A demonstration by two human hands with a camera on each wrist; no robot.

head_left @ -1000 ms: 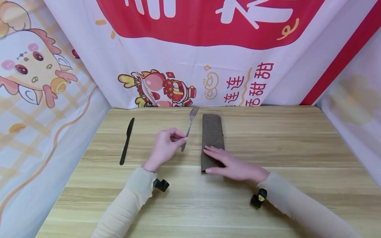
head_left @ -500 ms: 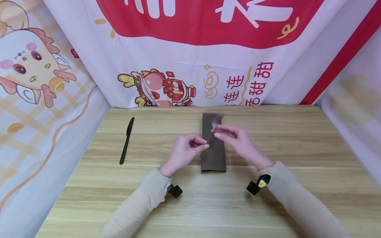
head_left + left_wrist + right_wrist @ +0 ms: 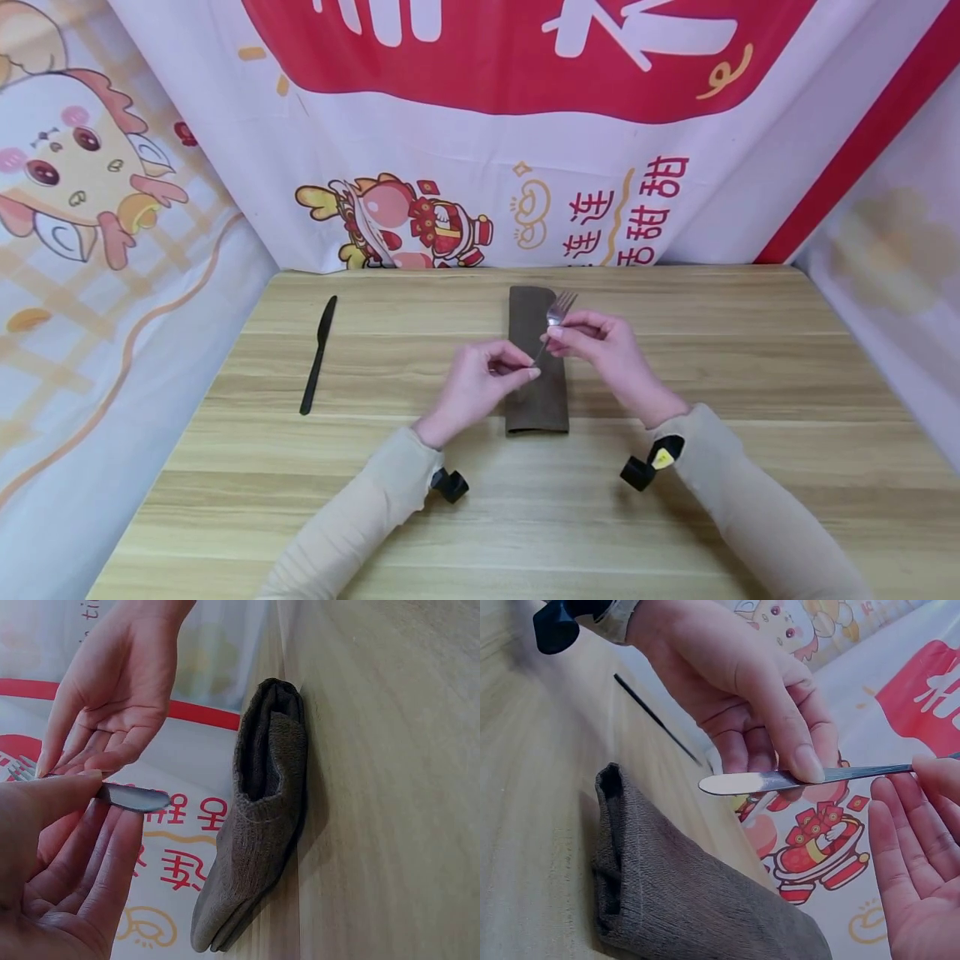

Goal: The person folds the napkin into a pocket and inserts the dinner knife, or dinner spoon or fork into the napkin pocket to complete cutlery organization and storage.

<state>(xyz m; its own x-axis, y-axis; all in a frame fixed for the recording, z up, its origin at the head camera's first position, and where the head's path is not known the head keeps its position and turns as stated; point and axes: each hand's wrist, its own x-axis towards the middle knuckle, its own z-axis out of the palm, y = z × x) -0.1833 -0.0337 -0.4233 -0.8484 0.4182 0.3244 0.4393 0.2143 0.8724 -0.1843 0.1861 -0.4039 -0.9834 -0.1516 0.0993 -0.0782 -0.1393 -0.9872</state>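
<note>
A silver fork (image 3: 557,311) is held in the air over a folded brown cloth (image 3: 534,410), its tines pointing away and to the right. My left hand (image 3: 480,382) pinches the handle between thumb and fingers. Closer to the tines, my right hand (image 3: 613,357) pinches the fork's neck. The flat handle end (image 3: 739,784) sticks out past the left thumb in the right wrist view. In the left wrist view, the cloth (image 3: 259,825) shows its layered, open end and lies apart from both hands.
A black knife (image 3: 318,354) lies on the wooden table (image 3: 225,500) to the left, its blade tip toward the back. Printed white and red fabric (image 3: 465,142) hangs behind the table, with more fabric at both sides.
My left hand has carried the fork rightward from beside the cloth to above it. My right hand has left the cloth and taken hold of the fork near its tines.
</note>
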